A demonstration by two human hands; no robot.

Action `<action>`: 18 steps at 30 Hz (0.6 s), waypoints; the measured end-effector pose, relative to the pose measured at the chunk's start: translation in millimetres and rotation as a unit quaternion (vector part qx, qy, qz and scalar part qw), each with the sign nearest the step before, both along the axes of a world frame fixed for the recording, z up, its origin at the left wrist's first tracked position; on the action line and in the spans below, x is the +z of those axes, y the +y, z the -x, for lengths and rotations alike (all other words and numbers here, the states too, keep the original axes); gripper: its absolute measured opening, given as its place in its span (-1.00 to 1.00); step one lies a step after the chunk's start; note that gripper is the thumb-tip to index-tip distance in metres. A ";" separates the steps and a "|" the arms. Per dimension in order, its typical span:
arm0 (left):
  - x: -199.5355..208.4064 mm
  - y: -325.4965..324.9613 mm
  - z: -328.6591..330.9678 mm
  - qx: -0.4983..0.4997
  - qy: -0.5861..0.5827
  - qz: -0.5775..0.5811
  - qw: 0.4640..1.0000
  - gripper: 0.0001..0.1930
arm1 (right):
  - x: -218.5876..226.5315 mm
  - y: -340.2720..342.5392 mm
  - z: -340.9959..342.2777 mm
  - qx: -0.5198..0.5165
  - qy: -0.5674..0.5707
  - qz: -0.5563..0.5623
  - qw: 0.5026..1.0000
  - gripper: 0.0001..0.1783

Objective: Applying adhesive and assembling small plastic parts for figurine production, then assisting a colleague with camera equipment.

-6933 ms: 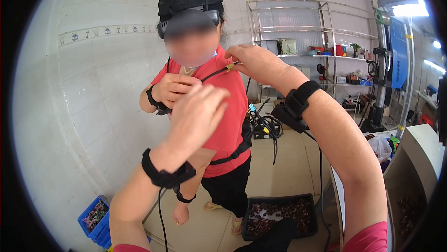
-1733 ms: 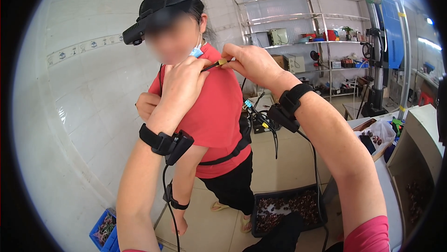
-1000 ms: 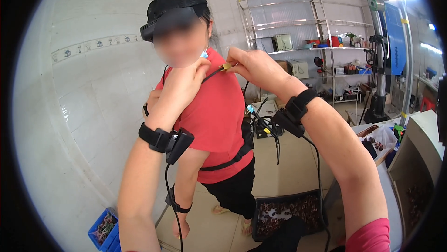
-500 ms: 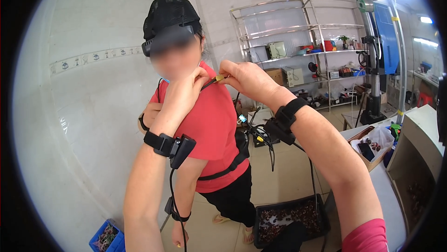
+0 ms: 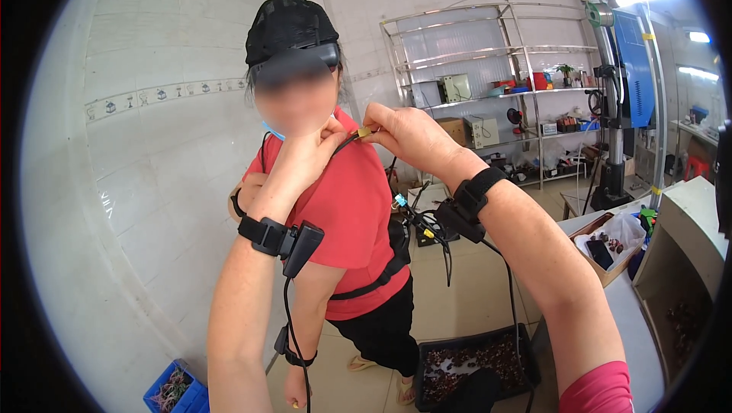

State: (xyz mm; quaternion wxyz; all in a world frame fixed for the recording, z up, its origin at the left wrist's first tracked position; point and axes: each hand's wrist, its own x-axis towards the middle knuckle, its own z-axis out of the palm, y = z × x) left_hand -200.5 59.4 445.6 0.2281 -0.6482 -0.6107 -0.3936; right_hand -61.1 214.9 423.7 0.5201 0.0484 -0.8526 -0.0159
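Observation:
Both my hands are raised at the shoulder of a co-worker (image 5: 343, 222) in a red shirt and black cap. My left hand (image 5: 311, 152) is closed in a pinch by the shirt's collar, on a black cable (image 5: 345, 143). The cable runs across the shoulder to a small yellow clip-like piece (image 5: 364, 132). My right hand (image 5: 408, 137) pinches that yellow piece between thumb and fingers. On my left wrist sits a strapped black device (image 5: 278, 239), and on my right wrist another black device (image 5: 467, 203), each with a cable hanging down.
Behind the co-worker hang more cables with a blue clip (image 5: 399, 200). A black tray (image 5: 469, 340) of small brown pieces stands on the floor, and a blue crate (image 5: 177, 390) at lower left. Metal shelves (image 5: 534, 93) line the back wall. At right is a worktable with a box (image 5: 606, 241).
The co-worker's head has turned and shifted slightly right. My hands stay at the shoulder, lowered slightly in the picture, still gripping the cable and the yellow piece.

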 end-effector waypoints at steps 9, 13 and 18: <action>-0.7 -1.7 -2.4 0.035 0.032 -0.004 0.999 -0.87 | -1.7 0.2 -0.6 0.004 0.011 -0.006 1.000 -0.76; -4.0 2.1 5.6 0.015 0.035 -0.022 0.999 -0.87 | -2.5 -0.6 -0.7 0.009 0.013 -0.006 1.000 -0.75; -4.4 1.8 4.3 -0.001 0.029 -0.032 0.999 -0.86 | -2.5 2.3 0.1 0.008 0.006 0.001 1.000 -0.75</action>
